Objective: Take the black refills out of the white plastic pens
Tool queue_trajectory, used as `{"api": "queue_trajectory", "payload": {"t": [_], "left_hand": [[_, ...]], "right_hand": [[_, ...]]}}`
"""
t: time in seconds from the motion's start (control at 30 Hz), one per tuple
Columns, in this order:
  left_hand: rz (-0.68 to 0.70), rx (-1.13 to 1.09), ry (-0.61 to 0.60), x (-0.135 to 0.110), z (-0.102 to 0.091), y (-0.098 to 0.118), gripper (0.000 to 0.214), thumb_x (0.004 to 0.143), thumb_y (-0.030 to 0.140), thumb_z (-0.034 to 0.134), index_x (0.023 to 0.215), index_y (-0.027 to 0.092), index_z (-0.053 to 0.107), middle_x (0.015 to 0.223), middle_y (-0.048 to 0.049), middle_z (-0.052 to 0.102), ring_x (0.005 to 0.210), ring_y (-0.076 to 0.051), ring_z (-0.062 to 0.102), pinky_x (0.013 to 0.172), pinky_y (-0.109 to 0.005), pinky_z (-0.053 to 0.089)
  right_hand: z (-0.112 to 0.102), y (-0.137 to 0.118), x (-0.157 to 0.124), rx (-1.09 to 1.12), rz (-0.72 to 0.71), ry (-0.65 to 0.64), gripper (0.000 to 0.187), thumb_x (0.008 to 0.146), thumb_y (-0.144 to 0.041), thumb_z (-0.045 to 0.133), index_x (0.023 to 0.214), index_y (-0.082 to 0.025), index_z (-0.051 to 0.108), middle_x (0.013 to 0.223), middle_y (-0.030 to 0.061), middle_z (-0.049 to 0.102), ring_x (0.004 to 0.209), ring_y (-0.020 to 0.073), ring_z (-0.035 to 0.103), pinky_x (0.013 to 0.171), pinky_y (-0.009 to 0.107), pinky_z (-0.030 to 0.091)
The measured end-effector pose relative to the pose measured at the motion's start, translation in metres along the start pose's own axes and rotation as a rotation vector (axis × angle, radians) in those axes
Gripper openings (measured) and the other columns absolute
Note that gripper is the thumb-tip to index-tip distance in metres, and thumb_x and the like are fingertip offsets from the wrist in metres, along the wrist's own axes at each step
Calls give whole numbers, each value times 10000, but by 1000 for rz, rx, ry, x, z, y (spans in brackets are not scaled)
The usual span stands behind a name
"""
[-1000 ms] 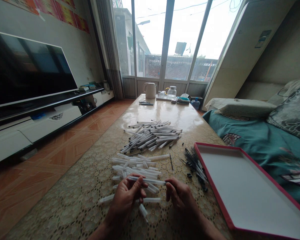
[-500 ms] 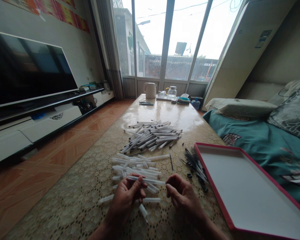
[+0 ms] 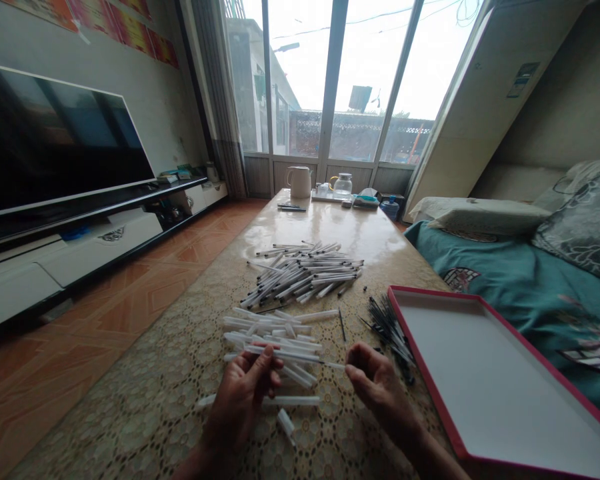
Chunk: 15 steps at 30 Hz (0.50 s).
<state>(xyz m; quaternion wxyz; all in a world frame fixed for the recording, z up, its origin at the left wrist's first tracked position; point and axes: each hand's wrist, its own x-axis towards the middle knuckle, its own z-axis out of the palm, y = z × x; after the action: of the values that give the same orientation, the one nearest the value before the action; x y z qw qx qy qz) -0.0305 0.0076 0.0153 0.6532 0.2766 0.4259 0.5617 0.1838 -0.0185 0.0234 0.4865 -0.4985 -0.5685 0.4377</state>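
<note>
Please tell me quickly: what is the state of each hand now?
Left hand: closed, holding a white pen tube.
Right hand: closed, pinching a thin rod at the tube's end.

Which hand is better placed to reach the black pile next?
Probably the right hand: it is nearer the black pile, though holding a thin rod; the left hand grips a white tube.

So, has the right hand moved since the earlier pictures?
Yes. Judged against the red-rimmed tray, the right hand has shifted to the right, nearer the tray's left edge.

2 hands [image 3: 245,387], 1 red-rimmed tray [image 3: 500,380]
</note>
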Motion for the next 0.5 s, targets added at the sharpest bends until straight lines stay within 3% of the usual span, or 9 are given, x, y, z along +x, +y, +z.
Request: {"api": "queue_trajectory", "payload": {"t": [0.17,0.3,0.37,0.43,0.5], "left_hand": [[69,-76,145,3,-9,8,317,604,298,798,824,129,644,618,27,637,431,-37,515,401,-120,388],[110,17,125,0,-4,9,316,599,305,797,823,133,656,615,37,625,431,-39,512,409,-126,394],[113,121,71,-2,0,9,346,601,328,789,852,132,655,614,28,628,419,-53,512,388,-140,389],[125,223,30,-4,4,9,431,611,354,773,954,131,636,614,17,631,394,-68,506,350,-153,375],[158,282,42,-5,7,10,575,624,370,755,1116,143,564,625,20,630,374,-81,509,320,-159,362]], "right_hand": [[-43,-10,8,-88,-10,245,193,784,-351,534,698,-198,455,551,-73,333,463,82,284,431,201,277],[-70,-4,13,-311,-65,668,238,767,-412,564,757,-181,510,590,-28,480,501,119,436,491,233,364],[-76,0,15,-429,-67,853,326,761,-445,581,896,-152,538,622,3,549,537,157,515,529,260,403],[-78,4,15,-464,-41,877,457,782,-480,562,1064,-124,506,594,-1,565,511,171,539,517,268,414],[-75,8,16,-439,-19,786,492,808,-504,527,1112,-120,488,570,-5,569,478,168,535,488,262,411]]}}
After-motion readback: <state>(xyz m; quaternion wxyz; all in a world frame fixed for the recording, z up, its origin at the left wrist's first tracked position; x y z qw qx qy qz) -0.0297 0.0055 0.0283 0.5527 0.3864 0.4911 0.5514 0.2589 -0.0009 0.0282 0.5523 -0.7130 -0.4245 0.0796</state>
